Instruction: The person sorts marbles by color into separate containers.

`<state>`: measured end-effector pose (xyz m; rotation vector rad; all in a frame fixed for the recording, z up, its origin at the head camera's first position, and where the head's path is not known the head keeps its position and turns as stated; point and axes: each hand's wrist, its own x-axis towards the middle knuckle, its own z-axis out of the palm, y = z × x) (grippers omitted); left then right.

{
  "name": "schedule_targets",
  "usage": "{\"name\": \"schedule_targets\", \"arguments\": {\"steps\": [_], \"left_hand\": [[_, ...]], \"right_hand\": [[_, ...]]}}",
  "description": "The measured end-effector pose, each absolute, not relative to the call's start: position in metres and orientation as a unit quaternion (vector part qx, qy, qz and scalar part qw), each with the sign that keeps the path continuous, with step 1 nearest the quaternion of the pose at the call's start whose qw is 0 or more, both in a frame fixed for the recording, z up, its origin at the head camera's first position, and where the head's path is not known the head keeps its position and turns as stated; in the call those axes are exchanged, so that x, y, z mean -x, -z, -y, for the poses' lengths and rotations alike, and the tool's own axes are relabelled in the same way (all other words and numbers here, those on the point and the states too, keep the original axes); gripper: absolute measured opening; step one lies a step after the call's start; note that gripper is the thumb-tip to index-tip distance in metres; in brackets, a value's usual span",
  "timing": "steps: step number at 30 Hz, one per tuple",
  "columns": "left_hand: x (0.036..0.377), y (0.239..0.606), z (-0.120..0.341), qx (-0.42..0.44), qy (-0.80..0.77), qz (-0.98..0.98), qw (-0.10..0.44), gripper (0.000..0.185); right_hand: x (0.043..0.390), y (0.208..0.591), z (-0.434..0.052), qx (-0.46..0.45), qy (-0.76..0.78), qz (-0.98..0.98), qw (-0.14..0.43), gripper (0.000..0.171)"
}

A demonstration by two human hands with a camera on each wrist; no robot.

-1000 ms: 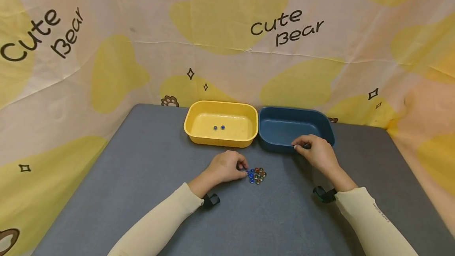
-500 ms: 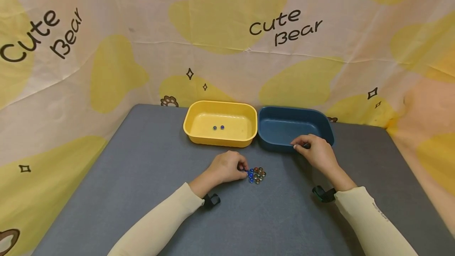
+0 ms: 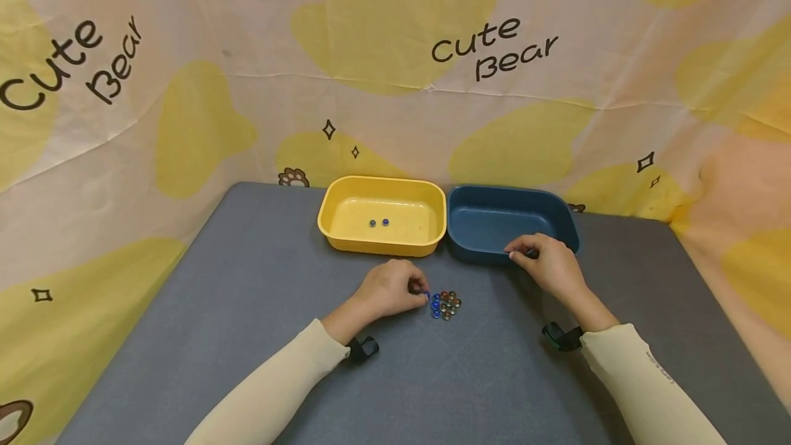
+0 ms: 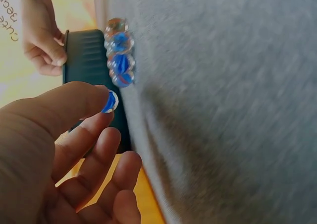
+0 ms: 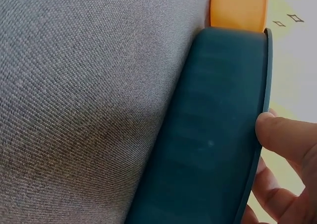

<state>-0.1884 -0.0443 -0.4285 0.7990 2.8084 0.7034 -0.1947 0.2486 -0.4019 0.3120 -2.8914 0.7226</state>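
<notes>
Between thumb and index fingertip, my left hand point(image 3: 391, 288) pinches a blue marble point(image 4: 112, 102), just left of a small cluster of glass marbles point(image 3: 448, 305). Blue ones make up the cluster's left side, while amber and clear ones lie to the right. My right hand point(image 3: 548, 265) grips the near rim of a dark blue bin point(image 5: 213, 130), thumb outside and fingers reaching over the inner side. In the left wrist view the other fingers of the left hand are loosely bent below the pinched marble.
A yellow bin point(image 3: 383, 248) stands directly left of the blue one, with two blue marbles point(image 3: 379, 223) on its floor. Both stand on a grey cloth-covered table point(image 3: 259, 280), near its back edge, before a printed fabric backdrop point(image 3: 383, 33).
My left hand has drawn slightly left, away from the cluster, with the blue marble between its fingertips. The right hand stays on the blue bin's rim.
</notes>
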Motion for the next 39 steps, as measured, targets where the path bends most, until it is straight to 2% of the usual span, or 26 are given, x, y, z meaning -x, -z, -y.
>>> {"name": "schedule_targets", "arguments": {"steps": [10,25,39], "left_hand": [[0.189,0.414,0.05,-0.269,-0.225,-0.935,0.047,0.008],[0.195,0.386,0.06,-0.27,-0.242,-0.932,-0.019,0.015],[0.224,0.356,0.074,-0.226,-0.234,-0.943,-0.066,0.012]], "right_hand": [[0.194,0.402,-0.249,-0.104,-0.242,0.962,0.07,0.01],[0.192,0.4,-0.247,-0.103,-0.247,0.962,0.057,0.012],[0.192,0.4,-0.246,-0.098,-0.256,0.96,0.051,0.011]]}}
